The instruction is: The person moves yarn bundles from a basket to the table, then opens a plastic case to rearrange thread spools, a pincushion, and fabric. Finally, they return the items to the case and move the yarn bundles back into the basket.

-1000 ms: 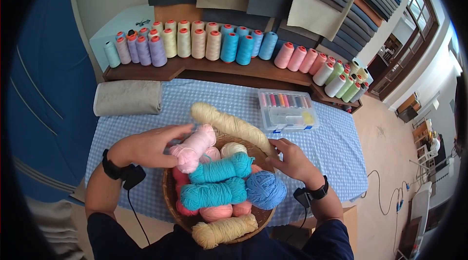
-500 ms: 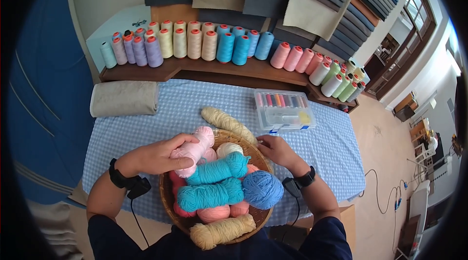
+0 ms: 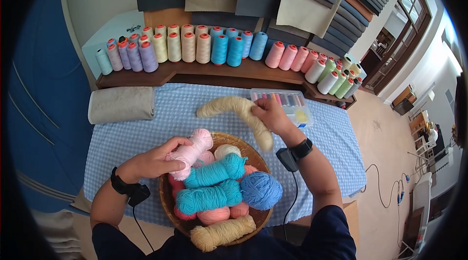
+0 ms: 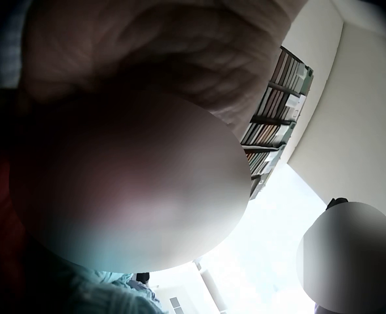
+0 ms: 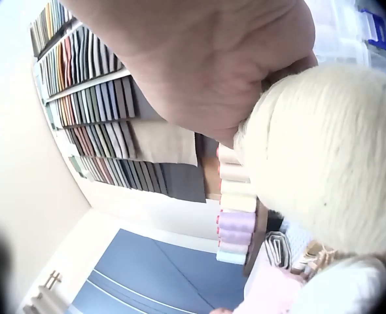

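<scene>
My left hand (image 3: 155,162) grips a pale pink skein of yarn (image 3: 197,145) over the left rim of a round wicker basket (image 3: 239,142). The right hand (image 3: 273,116) holds a long cream skein (image 3: 219,107) by its middle beyond the basket; both its ends droop. In the right wrist view this cream skein (image 5: 330,150) fills the space beside the palm. In the basket lie two teal skeins (image 3: 214,171), a blue yarn ball (image 3: 262,190), a white ball (image 3: 227,151), several coral balls (image 3: 213,216) and a yellow skein (image 3: 222,233). The left wrist view is mostly dark and blurred.
A clear plastic case (image 3: 300,113) of small thread spools stands behind my right hand. A folded grey cloth (image 3: 122,105) lies at the table's back left. Several thread cones (image 3: 188,48) line the dark shelf (image 3: 214,70) along the back. The table wears a blue checked cloth (image 3: 336,162).
The right hand has moved from the basket's right rim up and away, lifting the cream skein, which now bends. The left hand keeps the pink skein almost in place.
</scene>
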### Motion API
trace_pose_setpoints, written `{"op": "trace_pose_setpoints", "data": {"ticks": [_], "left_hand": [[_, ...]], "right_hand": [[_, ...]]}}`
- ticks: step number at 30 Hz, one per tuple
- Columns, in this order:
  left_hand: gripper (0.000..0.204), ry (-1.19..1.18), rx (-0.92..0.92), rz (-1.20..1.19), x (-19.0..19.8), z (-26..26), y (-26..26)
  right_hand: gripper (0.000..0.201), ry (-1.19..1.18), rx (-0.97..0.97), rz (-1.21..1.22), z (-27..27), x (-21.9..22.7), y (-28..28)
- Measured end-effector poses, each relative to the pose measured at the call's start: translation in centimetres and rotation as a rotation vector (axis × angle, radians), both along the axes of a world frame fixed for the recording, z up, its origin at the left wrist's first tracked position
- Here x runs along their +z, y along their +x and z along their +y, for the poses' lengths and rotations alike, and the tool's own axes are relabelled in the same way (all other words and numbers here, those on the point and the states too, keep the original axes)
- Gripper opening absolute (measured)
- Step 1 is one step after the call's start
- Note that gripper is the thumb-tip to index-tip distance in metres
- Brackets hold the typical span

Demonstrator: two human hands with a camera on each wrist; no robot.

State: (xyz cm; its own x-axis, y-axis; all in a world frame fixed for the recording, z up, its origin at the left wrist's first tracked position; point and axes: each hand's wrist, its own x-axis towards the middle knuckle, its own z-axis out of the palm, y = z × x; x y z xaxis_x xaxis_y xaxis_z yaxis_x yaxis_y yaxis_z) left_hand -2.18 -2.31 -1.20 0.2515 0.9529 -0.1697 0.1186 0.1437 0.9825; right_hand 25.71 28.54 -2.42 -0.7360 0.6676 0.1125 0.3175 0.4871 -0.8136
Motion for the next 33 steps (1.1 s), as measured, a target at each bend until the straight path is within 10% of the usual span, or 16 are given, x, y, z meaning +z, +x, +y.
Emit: {"op": "trace_pose_setpoints", "data": {"ticks": [8, 11, 16, 26, 33], "left_hand": [[0.069, -0.004, 0.028, -0.036, -0.7, -0.4, -0.3], [0.068, -0.008, 0.043, -0.039, -0.9, -0.6, -0.2], [0.068, -0.021, 0.025, -0.094, -0.6, -0.3, -0.1], [0.067, 0.007, 0.038, -0.088, -0.7, -0.6, 0.0], [0.067, 0.042, 0.052, -0.069, -1.6, -0.7, -0.3]], "right_hand": [[0.024, -0.048, -0.027, 0.324, 0.2, 1.5, -3.3], [0.026, 0.417, -0.133, -0.005, -2.2, 0.6, -2.6], [0.029, 0.763, 0.361, -0.343, -1.7, -2.4, -1.5], [0.044, 0.993, 0.511, -0.316, -0.7, -3.1, -3.9], [0.024, 1.050, 0.295, -0.716, 2.0, -6.9, -7.2]]}}
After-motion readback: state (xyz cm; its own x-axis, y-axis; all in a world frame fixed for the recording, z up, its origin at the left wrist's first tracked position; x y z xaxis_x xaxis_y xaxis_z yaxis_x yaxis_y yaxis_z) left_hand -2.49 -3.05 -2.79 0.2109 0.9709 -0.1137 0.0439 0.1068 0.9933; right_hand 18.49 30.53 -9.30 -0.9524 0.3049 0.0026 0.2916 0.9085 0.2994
